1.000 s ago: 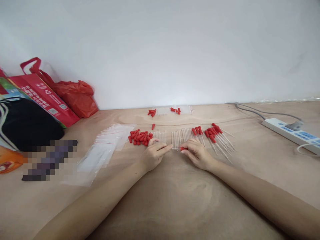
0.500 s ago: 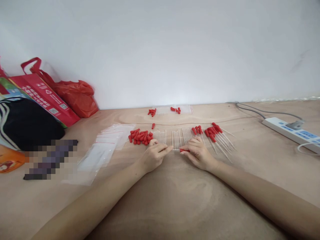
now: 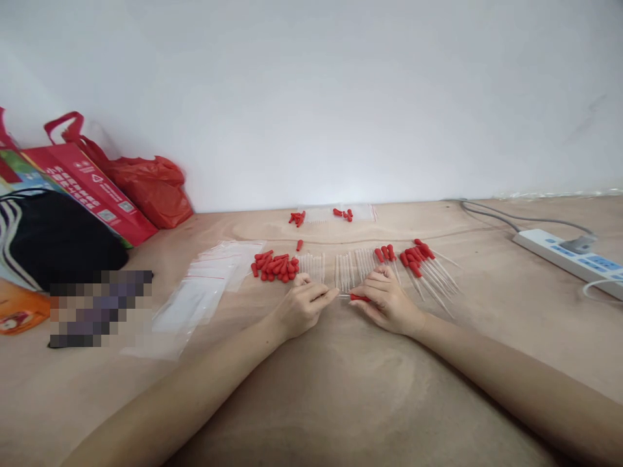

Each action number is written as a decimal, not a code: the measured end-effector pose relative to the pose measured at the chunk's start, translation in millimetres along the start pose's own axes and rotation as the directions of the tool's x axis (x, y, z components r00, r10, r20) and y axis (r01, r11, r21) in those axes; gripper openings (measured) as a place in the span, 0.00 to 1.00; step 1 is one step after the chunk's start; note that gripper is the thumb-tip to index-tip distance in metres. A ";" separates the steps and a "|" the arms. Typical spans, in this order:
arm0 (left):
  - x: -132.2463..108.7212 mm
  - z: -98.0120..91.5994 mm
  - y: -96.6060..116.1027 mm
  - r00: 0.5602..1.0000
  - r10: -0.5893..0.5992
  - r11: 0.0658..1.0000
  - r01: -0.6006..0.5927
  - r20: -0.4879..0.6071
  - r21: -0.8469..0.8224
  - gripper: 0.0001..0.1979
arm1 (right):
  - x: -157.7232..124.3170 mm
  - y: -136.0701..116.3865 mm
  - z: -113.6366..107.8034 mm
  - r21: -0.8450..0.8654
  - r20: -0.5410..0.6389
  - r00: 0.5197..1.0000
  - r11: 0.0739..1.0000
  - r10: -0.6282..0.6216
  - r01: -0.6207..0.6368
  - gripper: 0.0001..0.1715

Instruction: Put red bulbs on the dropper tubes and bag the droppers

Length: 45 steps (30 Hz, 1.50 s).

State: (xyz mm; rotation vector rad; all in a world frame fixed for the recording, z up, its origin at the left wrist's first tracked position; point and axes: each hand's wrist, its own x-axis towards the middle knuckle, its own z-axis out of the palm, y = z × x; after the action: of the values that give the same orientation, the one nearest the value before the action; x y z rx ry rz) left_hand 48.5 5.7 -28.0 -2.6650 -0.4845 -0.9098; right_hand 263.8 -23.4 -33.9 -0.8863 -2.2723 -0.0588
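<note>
My left hand (image 3: 307, 305) pinches a clear glass dropper tube (image 3: 344, 296) between thumb and fingers. At the tube's right end, my right hand (image 3: 384, 299) is closed on a red rubber bulb (image 3: 359, 298), which meets the tube. A heap of red bulbs (image 3: 275, 267) lies just beyond my left hand. Bare glass tubes (image 3: 343, 271) stand in rows on the table past my fingertips. Droppers with red bulbs on them (image 3: 419, 254) are spread to the right of my right hand. One single bulb (image 3: 299, 245) lies behind the heap.
Clear zip bags (image 3: 204, 285) lie at left. Farther left are a red plastic bag (image 3: 150, 188), a red carrier bag (image 3: 92, 188), a black bag (image 3: 63, 240) and a blurred dark item (image 3: 104, 308). Small bulbs (image 3: 296, 218) lie by the wall. A power strip (image 3: 574, 256) sits at right.
The right thumb has moved slightly down from the bulb, and more of the bulb shows. Both hands otherwise keep almost the same place; the view has shifted a little.
</note>
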 end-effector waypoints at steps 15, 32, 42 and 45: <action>2.3 1.3 2.2 1.000 -0.002 1.000 0.002 0.009 0.021 0.15 | 7.0 -0.7 2.0 -0.022 0.058 0.998 1.000 0.000 0.001 0.10; 8.3 5.5 5.4 0.962 -0.269 0.921 0.243 -0.046 -0.304 0.11 | 28.5 21.1 -23.1 0.671 -0.005 0.764 0.568 0.646 -0.476 0.26; 8.1 8.7 2.2 0.963 -0.267 0.930 0.270 0.044 -0.250 0.07 | -13.5 118.6 -91.1 -0.210 0.048 0.521 0.518 0.852 -0.829 0.19; 7.7 8.3 2.3 0.961 -0.272 0.930 0.273 0.041 -0.246 0.07 | -20.0 125.5 -85.4 -0.313 0.134 0.542 0.555 0.829 -0.771 0.14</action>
State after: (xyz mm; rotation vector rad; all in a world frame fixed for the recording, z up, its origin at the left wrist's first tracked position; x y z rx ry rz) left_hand 59.6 8.4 -29.8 -2.8740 -0.8084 -1.1062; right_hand 401.4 37.7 -5.6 -2.1172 -1.8598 0.2543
